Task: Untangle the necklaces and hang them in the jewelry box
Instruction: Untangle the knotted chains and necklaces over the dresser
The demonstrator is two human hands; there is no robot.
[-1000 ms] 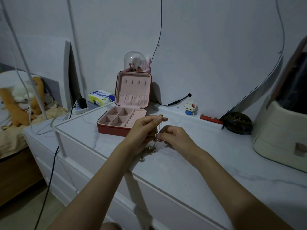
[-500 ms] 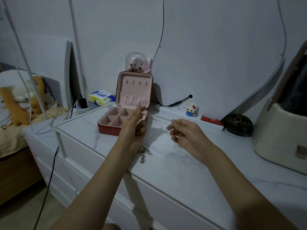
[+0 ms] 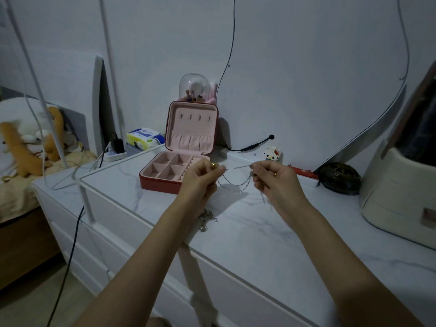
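White marble-patterned dresser top (image 3: 271,234) runs along a pale wall, carrying an open red jewelry box with pink lining (image 3: 181,159), its lid upright. Above the top, just right of the box, the left hand (image 3: 200,178) and right hand (image 3: 276,179) each pinch a thin silver necklace chain (image 3: 232,182), stretched between them with loops sagging. More tangled silver chain (image 3: 206,219) hangs below the left wrist.

The jewelry box (image 3: 175,182) is red outside and pale pink inside, the chain (image 3: 232,182) silver, the dresser top (image 3: 247,234) white with grey marble veining.
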